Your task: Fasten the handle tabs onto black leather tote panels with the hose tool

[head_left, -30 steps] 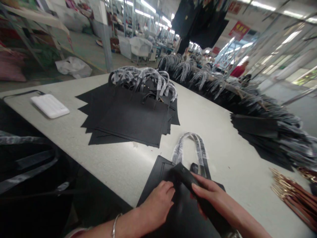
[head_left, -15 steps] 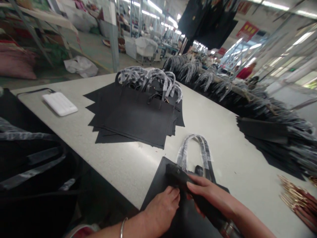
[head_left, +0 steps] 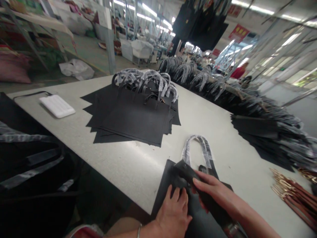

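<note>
Could scuff black bag (head_left: pixel 198 216) under spread left fingers (head_left: pixel 176 195) by dragging long black piece (head_left: pixel 214 206) gripped in right fingers (head_left: pixel 208 178)

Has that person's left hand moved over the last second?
Yes. Judged against the pile of black bags, the left hand has shifted to the right in the picture.

Black bag (head_left: pixel 201 219) flat on pale table (head_left: pixel 128 175), plastic-wrapped handles (head_left: pixel 205 150), long dark piece (head_left: pixel 211 203) slantwise over it
</note>
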Motion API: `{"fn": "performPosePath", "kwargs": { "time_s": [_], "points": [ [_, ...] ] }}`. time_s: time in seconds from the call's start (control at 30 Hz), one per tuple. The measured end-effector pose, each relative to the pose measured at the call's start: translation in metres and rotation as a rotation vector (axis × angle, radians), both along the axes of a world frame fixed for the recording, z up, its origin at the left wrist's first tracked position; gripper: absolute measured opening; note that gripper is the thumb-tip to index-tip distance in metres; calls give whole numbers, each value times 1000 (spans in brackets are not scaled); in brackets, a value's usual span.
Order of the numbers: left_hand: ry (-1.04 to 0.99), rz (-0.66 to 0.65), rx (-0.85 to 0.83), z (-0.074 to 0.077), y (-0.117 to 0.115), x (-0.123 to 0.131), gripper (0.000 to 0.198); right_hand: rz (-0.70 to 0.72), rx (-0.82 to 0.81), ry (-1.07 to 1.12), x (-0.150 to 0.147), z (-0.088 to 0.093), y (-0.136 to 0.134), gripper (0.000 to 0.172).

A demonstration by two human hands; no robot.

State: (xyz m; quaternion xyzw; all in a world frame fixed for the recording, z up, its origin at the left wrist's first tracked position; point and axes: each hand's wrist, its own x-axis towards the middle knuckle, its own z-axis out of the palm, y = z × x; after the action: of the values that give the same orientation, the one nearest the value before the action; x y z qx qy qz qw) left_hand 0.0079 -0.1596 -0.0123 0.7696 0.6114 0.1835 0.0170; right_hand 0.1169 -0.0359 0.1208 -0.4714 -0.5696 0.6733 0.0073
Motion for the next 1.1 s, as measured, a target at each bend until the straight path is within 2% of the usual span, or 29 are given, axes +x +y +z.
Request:
{"fn": "performPosePath", "kwargs": {
  "time_s": [0.1, 0.23, 0.33, 0.43, 0.57, 0.67, 0.77, 0.83, 0.97, 1.03, 1.1],
  "points": [
    [6, -26, 11, -2, -2, 8, 57, 67, -93, 8, 8, -8, -9, 46],
    [10, -53, 11, 0, -3, 7, 54, 29, -107, 61, -6, -18, -5, 37],
    [-5, -45, 2, 1, -2, 4, 54, 56, -89, 51, -7, -16, 1, 36],
    [-14, -42, 7, 0, -2, 4, 54, 98, -106, 32, 5, -13, 3, 38],
    [3, -47, 41, 1, -2, 4, 52, 81, -126, 59, 3, -18, 3, 37],
    [-1, -31, 34, 1, -1, 4, 52, 17, -49, 83, -17, -22, 7, 36],
    [-10, -23, 25, -2, -1, 3, 52, -94, 130, 95, -19, -13, 14, 42],
    [-17, -19, 17, -3, -1, 0, 51, -229, 234, 89, 1, -1, 16, 51],
    [7, -50, -54, 5, 8, -9, 37, -423, 287, 33, 74, 14, 4, 62],
    [28, -76, -142, 16, 23, -11, 23, -483, 287, -10, 112, 7, -13, 69],
    [-19, -101, -211, 28, 44, -7, 20, -551, 304, -54, 142, -11, -35, 75]
  ]
}}
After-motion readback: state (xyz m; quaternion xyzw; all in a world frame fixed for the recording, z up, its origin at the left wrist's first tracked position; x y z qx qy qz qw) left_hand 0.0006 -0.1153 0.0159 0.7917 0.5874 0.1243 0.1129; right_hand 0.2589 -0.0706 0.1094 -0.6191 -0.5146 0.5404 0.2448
